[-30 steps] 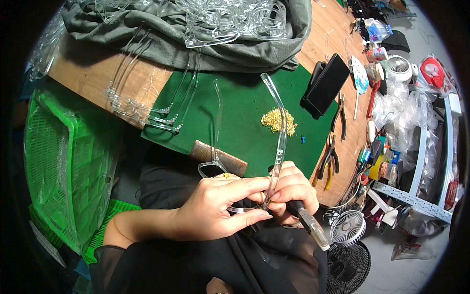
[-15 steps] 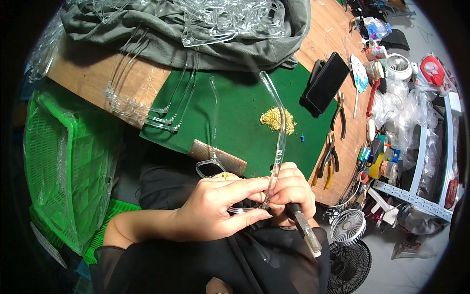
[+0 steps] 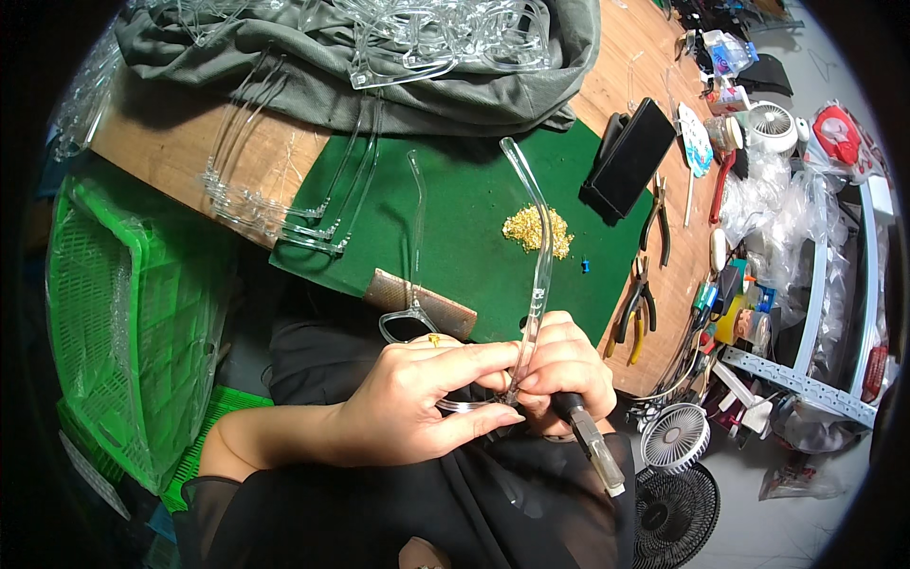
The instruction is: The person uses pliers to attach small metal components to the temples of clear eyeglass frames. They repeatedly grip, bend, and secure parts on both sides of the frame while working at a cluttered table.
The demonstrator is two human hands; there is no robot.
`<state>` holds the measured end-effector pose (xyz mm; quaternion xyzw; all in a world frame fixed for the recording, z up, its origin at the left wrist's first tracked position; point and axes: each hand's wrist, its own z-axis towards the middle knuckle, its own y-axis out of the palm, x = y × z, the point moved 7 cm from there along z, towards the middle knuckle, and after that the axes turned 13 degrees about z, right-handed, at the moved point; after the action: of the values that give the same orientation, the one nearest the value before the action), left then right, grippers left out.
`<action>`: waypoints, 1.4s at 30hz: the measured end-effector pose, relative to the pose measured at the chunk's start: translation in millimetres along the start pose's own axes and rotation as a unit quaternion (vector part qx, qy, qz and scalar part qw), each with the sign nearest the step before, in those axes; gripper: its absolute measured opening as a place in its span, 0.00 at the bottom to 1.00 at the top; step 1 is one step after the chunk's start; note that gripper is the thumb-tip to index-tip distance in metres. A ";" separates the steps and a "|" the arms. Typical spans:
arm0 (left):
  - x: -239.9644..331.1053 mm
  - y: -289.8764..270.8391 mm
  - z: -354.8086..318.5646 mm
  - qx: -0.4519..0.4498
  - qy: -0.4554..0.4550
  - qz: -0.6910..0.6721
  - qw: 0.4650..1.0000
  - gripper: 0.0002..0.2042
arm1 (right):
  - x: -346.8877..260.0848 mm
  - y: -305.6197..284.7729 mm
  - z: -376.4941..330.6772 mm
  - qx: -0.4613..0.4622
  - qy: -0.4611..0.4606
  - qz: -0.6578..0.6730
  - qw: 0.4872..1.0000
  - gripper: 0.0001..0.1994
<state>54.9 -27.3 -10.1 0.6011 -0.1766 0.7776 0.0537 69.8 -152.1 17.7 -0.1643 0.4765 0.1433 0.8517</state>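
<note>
My left hand (image 3: 427,398) is closed on a clear plastic eyeglass frame (image 3: 464,406), thumb and forefinger pinching near its hinge. One clear temple (image 3: 538,275) of this frame rises away from me over the green mat; the other (image 3: 417,228) reaches up farther left. In my right hand (image 3: 567,370) is a tool with a black grip and a flat metal end (image 3: 595,446), pointing down to the right. The right fingertips press at the same hinge, close to the left ones. Fingers hide the hinge and the tool's working tip.
On the green mat (image 3: 455,190) lie a heap of small gold-coloured parts (image 3: 536,233), a blue pin (image 3: 586,266) and a black phone-like slab (image 3: 629,161). Two pliers (image 3: 637,308) rest at right. Clear frames (image 3: 284,223) stand left; more lie on grey cloth (image 3: 455,109). Green crates (image 3: 133,322) are lower left.
The raised temple has leaned slightly left, and its frame has shifted a little between my fingers. Both hands keep their grip in nearly the same place.
</note>
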 end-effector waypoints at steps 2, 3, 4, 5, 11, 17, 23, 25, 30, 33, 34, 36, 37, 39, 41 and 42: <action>-1.4 0.1 -0.8 0.005 0.000 -0.002 1.000 0.25 | 1.5 0.5 1.4 -0.013 0.004 -0.001 1.000 0.08; -1.7 0.7 -0.8 0.006 0.000 -0.006 1.000 0.25 | 0.8 0.0 2.2 -0.014 0.007 -0.002 1.000 0.08; -1.8 0.9 -0.6 0.007 0.000 -0.009 1.000 0.25 | 0.1 -0.3 3.0 -0.015 0.009 -0.003 1.000 0.08; -1.3 1.0 -0.4 0.004 0.002 -0.005 1.000 0.25 | -0.2 -0.3 3.4 -0.016 0.012 -0.004 1.000 0.08; -0.4 0.3 0.2 0.002 0.005 0.002 1.000 0.25 | 1.3 -0.8 2.0 -0.018 0.008 0.002 1.000 0.09; -1.2 -0.4 -0.4 0.003 0.007 0.009 1.000 0.25 | 2.4 0.1 3.9 -0.039 0.017 0.003 0.999 0.09; -0.4 -0.1 -0.3 -0.006 0.002 0.004 1.000 0.25 | 0.2 0.3 3.7 -0.048 0.013 -0.009 0.999 0.09; -0.1 1.3 1.2 -0.020 -0.006 -0.006 1.000 0.25 | 1.8 -2.3 0.5 -0.022 0.015 0.024 0.999 0.09; -1.1 -7.3 0.7 -0.015 -0.050 -0.076 0.996 0.25 | 8.5 -21.1 -4.0 -0.069 0.129 -0.041 0.988 0.11; -1.7 -7.5 3.2 -0.030 -0.050 -0.092 0.994 0.26 | 18.3 -24.4 -21.9 -0.175 0.277 -0.128 0.936 0.14; -2.1 -6.1 3.4 -0.035 -0.044 -0.094 0.994 0.26 | 19.7 -21.1 -27.5 -0.197 0.309 -0.123 0.922 0.13; -4.2 -4.0 3.9 -0.044 -0.054 -0.092 0.993 0.26 | 20.4 -14.5 -32.9 -0.222 0.366 -0.076 0.900 0.11; -5.2 -3.0 3.8 -0.046 -0.060 -0.091 0.993 0.26 | 19.7 -12.7 -32.5 -0.243 0.389 -0.074 0.885 0.11; -5.2 -3.7 5.6 -0.054 -0.059 -0.068 0.995 0.26 | 16.0 -8.5 -26.9 -0.268 0.413 -0.056 0.869 0.12; -7.5 -3.3 5.0 -0.047 -0.058 -0.066 0.995 0.26 | 13.9 -5.5 -25.9 -0.285 0.414 -0.044 0.863 0.13; -8.1 -3.6 4.8 -0.049 -0.064 -0.062 0.995 0.25 | 14.1 -5.3 -26.0 -0.288 0.421 -0.046 0.859 0.13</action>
<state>62.5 -24.5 -16.0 0.6559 -0.1800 0.7232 0.1200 59.1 -166.4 -6.4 -0.4687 0.7192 0.1522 0.4898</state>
